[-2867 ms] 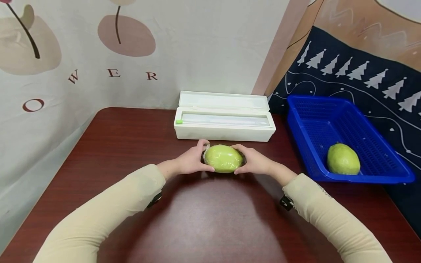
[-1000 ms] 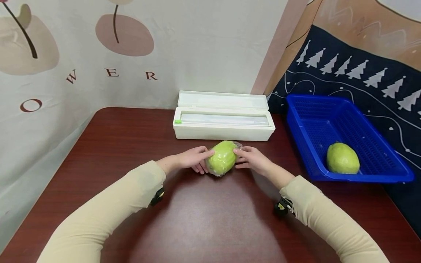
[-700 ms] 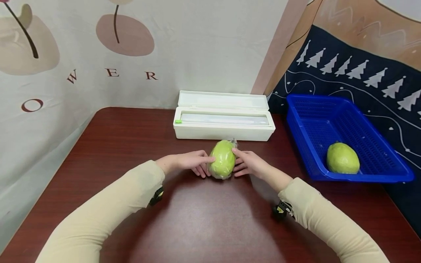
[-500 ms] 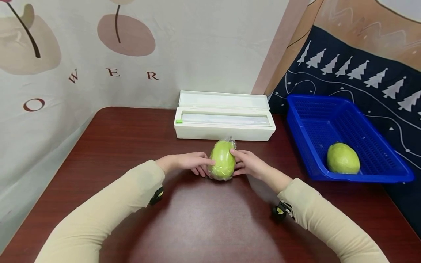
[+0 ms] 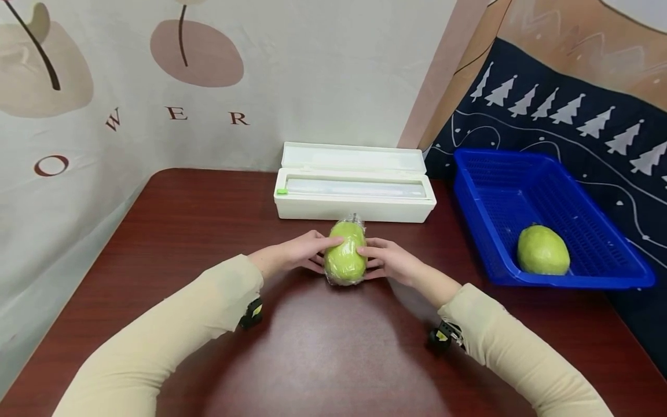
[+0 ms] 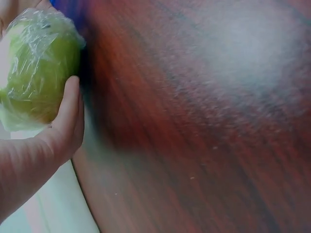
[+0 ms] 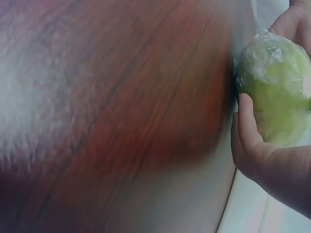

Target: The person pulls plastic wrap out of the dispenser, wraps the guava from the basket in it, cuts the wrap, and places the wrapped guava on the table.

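A green guava (image 5: 346, 258) wrapped in clear plastic film is held between both hands, lengthwise toward the cling film box. My left hand (image 5: 304, 251) grips its left side, the thumb lying over the top and the fingers low along the flank. From the right, my right hand (image 5: 391, 260) holds it with the thumb on the upper side and the fingers spread below. Crinkled film gathers at both ends of the fruit. In the left wrist view the wrapped guava (image 6: 46, 73) shows glossy folds, and the right wrist view has the guava (image 7: 274, 92) beside the thumb.
Behind the hands stands a white cling film box (image 5: 354, 209), its lid raised, with a green slider at its left end. A blue plastic basket (image 5: 521, 174) on the right holds an unwrapped guava (image 5: 543, 250). All rest on a dark red-brown table (image 5: 323, 359) against fabric-covered walls.
The wrapped guava has turned from lying crosswise to pointing lengthwise, and shifted slightly left over the last half second. Both hands have changed their hold on it, thumbs now on top.
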Tool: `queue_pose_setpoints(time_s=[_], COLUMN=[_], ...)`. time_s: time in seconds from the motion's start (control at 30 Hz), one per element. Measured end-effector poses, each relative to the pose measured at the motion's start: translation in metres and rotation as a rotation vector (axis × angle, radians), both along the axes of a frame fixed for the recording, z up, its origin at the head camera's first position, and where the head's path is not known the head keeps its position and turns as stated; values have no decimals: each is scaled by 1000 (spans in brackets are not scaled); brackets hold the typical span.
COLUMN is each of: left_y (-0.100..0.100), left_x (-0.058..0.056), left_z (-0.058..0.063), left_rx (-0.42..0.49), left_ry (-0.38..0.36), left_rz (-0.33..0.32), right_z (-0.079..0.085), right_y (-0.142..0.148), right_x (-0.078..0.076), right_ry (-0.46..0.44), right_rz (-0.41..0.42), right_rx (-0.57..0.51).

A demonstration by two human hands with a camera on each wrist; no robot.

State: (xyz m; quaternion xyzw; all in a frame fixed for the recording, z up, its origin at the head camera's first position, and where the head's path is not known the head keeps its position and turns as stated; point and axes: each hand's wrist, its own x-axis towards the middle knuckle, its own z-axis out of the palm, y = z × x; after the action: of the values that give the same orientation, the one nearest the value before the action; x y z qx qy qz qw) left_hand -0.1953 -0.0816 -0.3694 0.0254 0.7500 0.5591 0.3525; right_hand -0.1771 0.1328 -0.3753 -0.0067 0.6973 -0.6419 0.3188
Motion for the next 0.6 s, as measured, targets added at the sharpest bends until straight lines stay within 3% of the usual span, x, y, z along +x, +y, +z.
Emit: queue_pose_setpoints(time_s=[0.27, 0.6], left_y=[-3, -9], left_x=[0, 6], left_z=[-6, 18], left_rx=[92, 113], left_ry=[-10, -5], left_rz=[-53, 25], right_z=[-2, 21], right_y=[-2, -5], right_x=[4, 0], right_ry=[0, 35], right_rz=[11, -2], right_rx=[-55, -44])
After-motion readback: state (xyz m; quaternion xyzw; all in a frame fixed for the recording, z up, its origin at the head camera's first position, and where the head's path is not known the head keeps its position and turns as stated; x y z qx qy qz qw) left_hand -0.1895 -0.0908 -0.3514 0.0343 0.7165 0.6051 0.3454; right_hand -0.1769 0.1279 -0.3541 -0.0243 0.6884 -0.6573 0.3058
